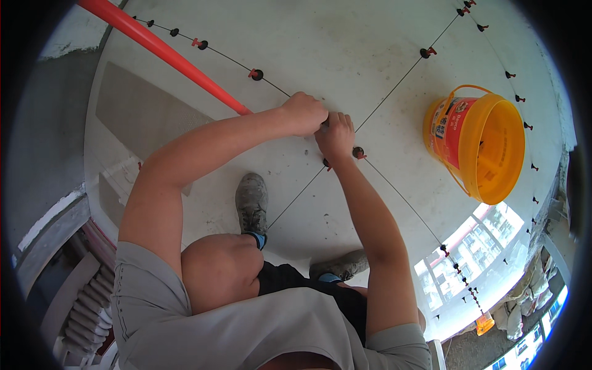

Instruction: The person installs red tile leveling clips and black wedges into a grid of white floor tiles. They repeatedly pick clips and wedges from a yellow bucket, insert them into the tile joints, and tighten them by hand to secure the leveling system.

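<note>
I squat over large pale floor tiles, both arms stretched forward to a crossing of the tile joints. My left hand is closed, with its knuckles up. Touching it, my right hand has its fingers curled together. A small dark thing shows between the two hands; the fingers hide most of it. Just below my right hand, beside the wrist, sit a tile leveler with a black round cap and a red T-shaped pin and a second one, partly covered by the wrist.
Several more tile levelers line the joints. A yellow-orange bucket with a raised handle is at the right. From the upper left, a red pole reaches toward my left forearm. My shoe rests on the tiles. Bags lie at lower right.
</note>
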Demonstrator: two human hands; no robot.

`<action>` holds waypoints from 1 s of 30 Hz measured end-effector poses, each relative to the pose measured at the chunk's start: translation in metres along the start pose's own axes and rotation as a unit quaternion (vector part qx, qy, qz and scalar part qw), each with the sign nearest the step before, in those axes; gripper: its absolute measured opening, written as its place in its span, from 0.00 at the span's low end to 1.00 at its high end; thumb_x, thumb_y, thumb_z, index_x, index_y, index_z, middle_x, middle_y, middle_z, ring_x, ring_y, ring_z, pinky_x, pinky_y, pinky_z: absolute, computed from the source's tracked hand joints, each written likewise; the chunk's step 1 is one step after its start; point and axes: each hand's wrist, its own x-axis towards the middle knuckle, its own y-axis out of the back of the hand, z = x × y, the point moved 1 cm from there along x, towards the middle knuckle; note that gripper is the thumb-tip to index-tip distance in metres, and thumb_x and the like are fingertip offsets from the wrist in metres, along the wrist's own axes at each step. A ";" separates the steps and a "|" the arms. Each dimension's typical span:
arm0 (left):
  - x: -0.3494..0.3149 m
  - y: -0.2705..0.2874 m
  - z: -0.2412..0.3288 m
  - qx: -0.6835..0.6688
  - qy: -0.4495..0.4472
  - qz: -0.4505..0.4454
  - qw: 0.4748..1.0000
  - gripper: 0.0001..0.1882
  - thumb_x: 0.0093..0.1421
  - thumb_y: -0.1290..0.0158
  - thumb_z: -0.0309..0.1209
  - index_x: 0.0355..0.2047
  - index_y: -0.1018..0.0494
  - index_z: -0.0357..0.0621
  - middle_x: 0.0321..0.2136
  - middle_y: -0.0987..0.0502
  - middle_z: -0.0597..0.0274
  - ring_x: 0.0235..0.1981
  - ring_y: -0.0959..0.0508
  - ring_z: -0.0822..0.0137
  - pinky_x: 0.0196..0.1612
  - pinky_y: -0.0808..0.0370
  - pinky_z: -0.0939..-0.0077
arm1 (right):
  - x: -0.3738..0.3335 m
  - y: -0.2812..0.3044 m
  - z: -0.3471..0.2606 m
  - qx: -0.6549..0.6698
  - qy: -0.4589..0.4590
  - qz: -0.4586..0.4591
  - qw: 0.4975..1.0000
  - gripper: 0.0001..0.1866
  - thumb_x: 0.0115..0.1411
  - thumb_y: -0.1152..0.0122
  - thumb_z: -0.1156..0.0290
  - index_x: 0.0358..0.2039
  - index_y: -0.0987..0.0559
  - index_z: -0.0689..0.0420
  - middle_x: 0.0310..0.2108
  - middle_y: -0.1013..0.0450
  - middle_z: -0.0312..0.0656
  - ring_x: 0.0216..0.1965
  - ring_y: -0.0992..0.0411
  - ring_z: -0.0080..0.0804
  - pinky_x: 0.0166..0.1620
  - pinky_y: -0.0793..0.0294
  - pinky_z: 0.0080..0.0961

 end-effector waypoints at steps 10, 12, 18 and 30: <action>0.000 0.008 -0.004 -0.017 -0.011 -0.016 1.000 0.10 0.52 0.44 0.35 0.22 0.23 0.41 0.22 0.21 0.55 0.29 0.19 0.54 0.33 0.23 0.60 | -0.003 -0.004 -0.011 0.015 -0.033 0.056 0.998 0.10 0.42 0.35 0.74 0.26 0.27 0.57 0.30 0.31 0.42 0.36 0.32 0.42 0.40 0.31 0.38; -0.001 0.004 -0.005 -0.024 -0.004 -0.011 1.000 0.10 0.52 0.44 0.35 0.22 0.22 0.41 0.22 0.21 0.54 0.29 0.19 0.54 0.33 0.23 0.59 | -0.003 0.000 -0.013 0.038 -0.018 0.064 0.997 0.08 0.43 0.38 0.77 0.26 0.27 0.58 0.29 0.31 0.42 0.35 0.32 0.44 0.38 0.30 0.39; 0.001 0.004 -0.002 -0.005 -0.007 -0.027 1.000 0.06 0.49 0.43 0.31 0.22 0.22 0.43 0.23 0.20 0.55 0.29 0.19 0.55 0.32 0.25 0.60 | -0.004 -0.001 -0.014 0.073 -0.015 0.064 0.995 0.06 0.44 0.37 0.78 0.25 0.25 0.59 0.30 0.30 0.43 0.36 0.32 0.45 0.39 0.28 0.39; -0.009 -0.015 0.005 0.212 -0.112 0.052 0.970 0.04 0.52 0.45 0.31 0.27 0.22 0.47 0.27 0.21 0.65 0.35 0.23 0.65 0.38 0.29 0.69 | 0.027 0.016 0.011 0.103 0.088 -0.106 0.985 0.05 0.48 0.39 0.77 0.28 0.23 0.57 0.33 0.28 0.42 0.39 0.29 0.43 0.42 0.26 0.38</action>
